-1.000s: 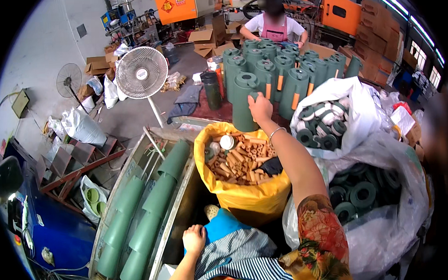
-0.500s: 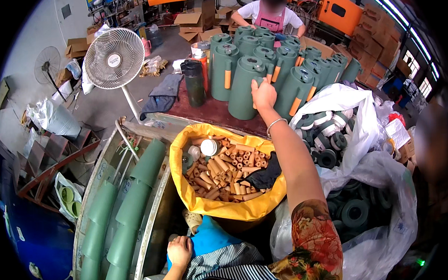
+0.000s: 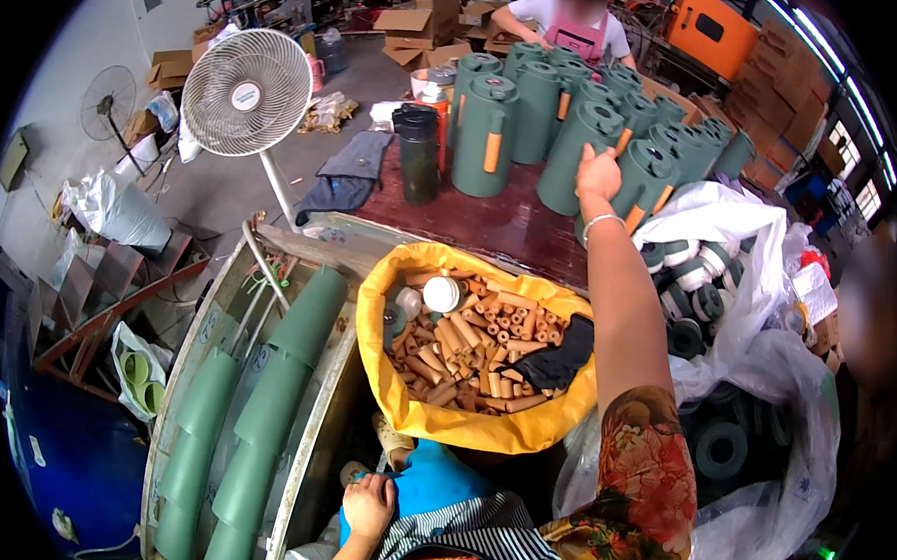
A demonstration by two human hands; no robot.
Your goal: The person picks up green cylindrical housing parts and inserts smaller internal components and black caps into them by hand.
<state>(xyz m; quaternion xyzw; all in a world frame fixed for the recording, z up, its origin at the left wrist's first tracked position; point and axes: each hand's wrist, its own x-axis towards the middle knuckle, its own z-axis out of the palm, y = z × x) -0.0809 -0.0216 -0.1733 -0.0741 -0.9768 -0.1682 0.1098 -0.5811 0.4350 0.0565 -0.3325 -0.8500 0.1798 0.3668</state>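
My right hand [image 3: 597, 176] is closed around the handle of a green jug [image 3: 567, 163] on the dark red table. Its fingers hide most of the handle. This jug stands upright among several similar green jugs with tan handle grips, such as the jug [image 3: 485, 138] to its left. My left hand [image 3: 368, 504] rests on the blue cloth [image 3: 435, 481] over my lap, fingers draped downward, nothing visible in it. Between my arms sits a yellow-lined container [image 3: 405, 422] holding many tan tubular grips [image 3: 461, 331], a white round cap [image 3: 441, 294] and a black cloth [image 3: 547, 361].
Plastic bags [image 3: 762, 351] of green and white ring-shaped parts stand to the right. At left, a trough [image 3: 310, 441] holds stacked green shells [image 3: 264, 413]. A dark tumbler [image 3: 419, 156] and a grey cloth [image 3: 349, 174] lie at the table's left; beyond are a fan [image 3: 247, 94] and a co-worker [image 3: 576, 39].
My right hand has shifted the gripped jug rightward along the table, closer to the jugs on the right. My left hand stays on my lap. The view has shifted slightly.
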